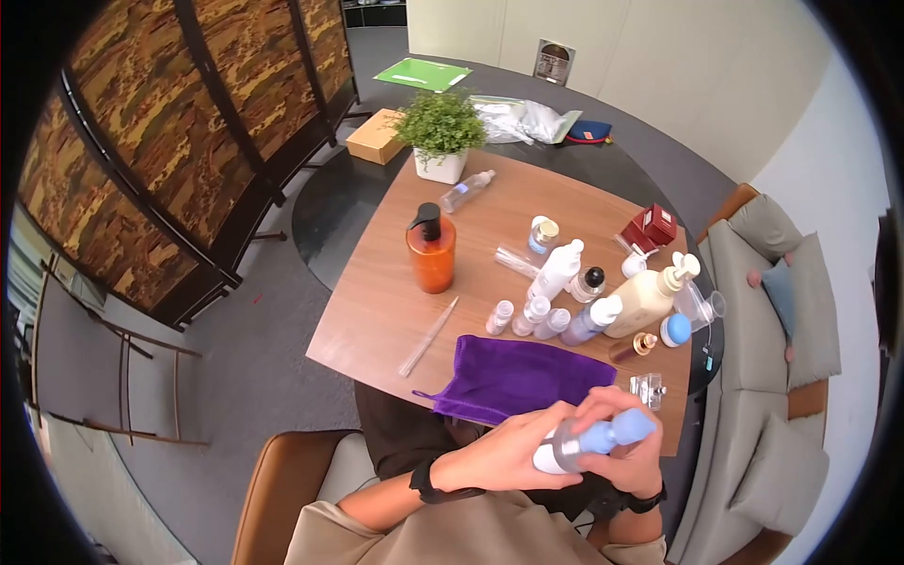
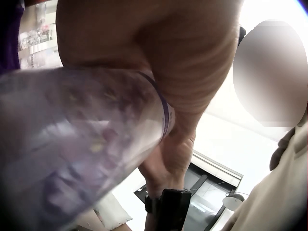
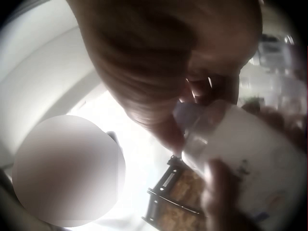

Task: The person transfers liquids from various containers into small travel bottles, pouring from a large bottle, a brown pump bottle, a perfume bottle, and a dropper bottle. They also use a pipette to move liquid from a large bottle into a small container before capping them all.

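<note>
My left hand (image 1: 508, 450) grips a clear bottle (image 1: 566, 444) with a white label, tilted over my lap at the table's near edge. The fingers and thumb of my right hand (image 1: 640, 463) curl round its light-blue pump top (image 1: 617, 431). In the left wrist view the bottle (image 2: 91, 139) shows a purple floral pattern. The right wrist view has its pale label side (image 3: 260, 154), with right-hand fingers at the neck. Just beyond the hands lies a purple cloth pouch (image 1: 527, 377) with a drawstring loop.
Right of the pouch are a glass perfume bottle (image 1: 647, 391), an amber dropper bottle (image 1: 633, 347) and a cream pump bottle (image 1: 650, 299), among several small bottles. An orange pump bottle (image 1: 432, 259), a clear pipette (image 1: 429, 337) and a potted plant (image 1: 441, 132) stand or lie farther left.
</note>
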Available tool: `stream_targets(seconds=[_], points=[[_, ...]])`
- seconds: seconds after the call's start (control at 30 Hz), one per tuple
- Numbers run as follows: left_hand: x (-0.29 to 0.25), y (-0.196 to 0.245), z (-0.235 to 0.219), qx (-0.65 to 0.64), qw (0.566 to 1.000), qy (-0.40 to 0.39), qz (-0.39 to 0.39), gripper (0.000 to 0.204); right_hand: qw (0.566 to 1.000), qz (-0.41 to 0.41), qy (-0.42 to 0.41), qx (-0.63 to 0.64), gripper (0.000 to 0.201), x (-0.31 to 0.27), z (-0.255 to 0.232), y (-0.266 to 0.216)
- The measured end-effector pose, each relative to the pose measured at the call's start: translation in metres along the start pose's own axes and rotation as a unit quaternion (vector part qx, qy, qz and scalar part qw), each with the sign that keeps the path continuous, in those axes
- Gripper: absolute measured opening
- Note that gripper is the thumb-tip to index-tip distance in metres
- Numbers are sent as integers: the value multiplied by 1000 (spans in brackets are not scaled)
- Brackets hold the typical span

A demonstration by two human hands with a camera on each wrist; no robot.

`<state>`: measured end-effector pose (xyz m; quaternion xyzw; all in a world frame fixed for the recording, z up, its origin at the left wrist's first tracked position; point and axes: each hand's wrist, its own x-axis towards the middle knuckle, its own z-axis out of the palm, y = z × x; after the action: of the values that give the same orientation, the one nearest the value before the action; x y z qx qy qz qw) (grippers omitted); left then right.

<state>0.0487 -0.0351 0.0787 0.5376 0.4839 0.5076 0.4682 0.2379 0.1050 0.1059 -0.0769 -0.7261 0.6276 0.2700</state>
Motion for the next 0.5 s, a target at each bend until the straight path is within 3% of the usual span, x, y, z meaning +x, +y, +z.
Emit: stream_targets(seconds=[0.07, 0.13, 0.2, 0.27, 0.33, 0.37, 0.4, 0.47, 0.5], points=[[2, -1, 1, 10, 999, -39, 4, 79, 996, 40, 3, 74, 83, 1, 2, -11], [2, -2, 3, 17, 999, -22, 34, 80, 981, 89, 41, 169, 79, 7, 9, -27], [5, -1, 5, 18, 997, -14, 71, 82, 993, 53, 32, 100, 78, 9, 11, -20], [5, 4, 2, -5, 999, 0, 36, 84, 996, -25, -24, -84, 67, 16, -4, -17], [7, 7, -1, 3, 1000, -19, 23, 81, 999, -2, 8, -42, 59, 8, -7, -15], [9, 4, 0, 30, 998, -6, 54, 79, 999, -1, 16, -49, 59, 6, -10, -19], [9, 2, -1, 57, 995, 10, 83, 78, 998, -29, 27, -51, 58, 8, -13, -25], [12, 9, -4, 47, 997, -3, 64, 75, 996, -57, 44, -55, 57, 12, -17, -37], [15, 9, -5, 75, 992, 13, 104, 76, 994, -72, 70, -53, 58, 14, -19, -43]])
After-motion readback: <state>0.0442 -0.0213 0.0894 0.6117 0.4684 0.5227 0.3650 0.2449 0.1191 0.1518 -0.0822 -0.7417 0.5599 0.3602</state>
